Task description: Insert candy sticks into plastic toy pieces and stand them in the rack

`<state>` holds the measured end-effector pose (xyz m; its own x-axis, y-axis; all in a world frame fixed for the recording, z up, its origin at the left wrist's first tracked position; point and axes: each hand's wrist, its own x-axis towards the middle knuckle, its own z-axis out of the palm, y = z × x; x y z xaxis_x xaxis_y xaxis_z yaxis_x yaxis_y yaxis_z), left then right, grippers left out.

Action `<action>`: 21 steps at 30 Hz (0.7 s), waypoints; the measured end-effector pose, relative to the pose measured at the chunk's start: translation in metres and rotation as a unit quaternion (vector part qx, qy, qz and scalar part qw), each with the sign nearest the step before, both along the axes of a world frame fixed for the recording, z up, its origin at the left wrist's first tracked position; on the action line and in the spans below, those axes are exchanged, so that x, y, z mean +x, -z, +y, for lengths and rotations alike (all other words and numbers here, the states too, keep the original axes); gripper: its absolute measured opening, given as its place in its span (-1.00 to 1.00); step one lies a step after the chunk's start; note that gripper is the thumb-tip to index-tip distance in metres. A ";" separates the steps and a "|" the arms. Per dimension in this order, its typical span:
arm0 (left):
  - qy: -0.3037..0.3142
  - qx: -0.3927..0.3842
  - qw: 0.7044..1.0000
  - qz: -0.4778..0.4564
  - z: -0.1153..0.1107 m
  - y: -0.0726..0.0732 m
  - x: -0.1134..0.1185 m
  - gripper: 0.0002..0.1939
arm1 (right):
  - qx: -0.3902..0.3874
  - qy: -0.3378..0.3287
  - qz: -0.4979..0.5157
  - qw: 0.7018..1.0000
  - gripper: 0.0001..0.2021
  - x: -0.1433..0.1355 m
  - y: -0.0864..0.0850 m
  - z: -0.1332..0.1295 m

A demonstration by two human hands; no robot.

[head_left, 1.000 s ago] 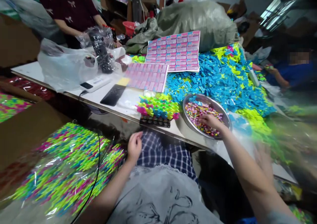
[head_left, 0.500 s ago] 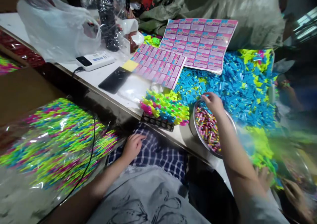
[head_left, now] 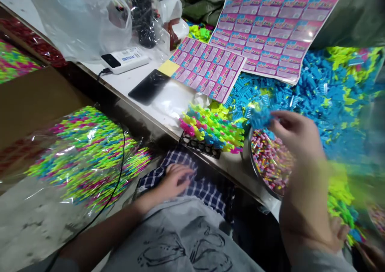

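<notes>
My right hand is above a metal bowl of small pink-and-yellow wrapped pieces. Its thumb and fingers pinch a blurred blue plastic piece, over the bowl's far left rim. Just left of the bowl, a cluster of green, yellow, pink and blue plastic pieces stands on a black tray with round holes at the table edge. My left hand lies on the checked cloth over my lap, fingers loosely bent and apart, holding nothing.
A heap of blue plastic pieces lies beyond the bowl. Pink label sheets, a black flat case, a white device and a plastic bag are on the table. Colourful sticks fill a bag at left. Another person's hand shows lower right.
My right hand has lifted from the bowl's far rim and now carries a blue piece. My left hand remains on my lap. The view has shifted, moving the table things rightward.
</notes>
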<state>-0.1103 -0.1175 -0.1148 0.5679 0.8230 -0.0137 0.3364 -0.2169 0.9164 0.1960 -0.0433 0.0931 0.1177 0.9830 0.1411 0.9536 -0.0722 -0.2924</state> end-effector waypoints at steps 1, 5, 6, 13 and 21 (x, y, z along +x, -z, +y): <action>0.041 -0.057 0.997 -0.046 -0.005 -0.016 0.003 -0.62 | -0.016 -0.066 0.038 0.997 -0.76 -0.012 -0.005 -0.023; 0.084 -0.287 0.930 -0.211 -0.015 -0.062 0.025 -0.28 | -0.241 -0.279 0.135 0.920 -0.76 -0.069 0.017 -0.088; 0.048 -0.330 0.917 -0.220 -0.015 -0.065 0.031 -0.33 | -0.252 -0.251 0.165 0.920 -0.72 -0.081 0.030 -0.095; -0.167 -0.438 0.860 -0.201 -0.002 -0.059 0.054 -0.66 | -0.034 0.052 0.539 0.840 -0.63 -0.098 0.105 -0.119; -0.174 -0.448 0.860 -0.170 -0.005 -0.084 0.063 -0.74 | 0.021 0.159 0.766 0.622 -0.76 -0.092 0.129 -0.135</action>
<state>-0.0470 -0.1224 -0.0313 0.3868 0.6888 -0.6131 -0.0824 0.6880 0.7210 0.1044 -0.1784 -0.0359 0.3338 0.8746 -0.3516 -0.5072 -0.1478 -0.8490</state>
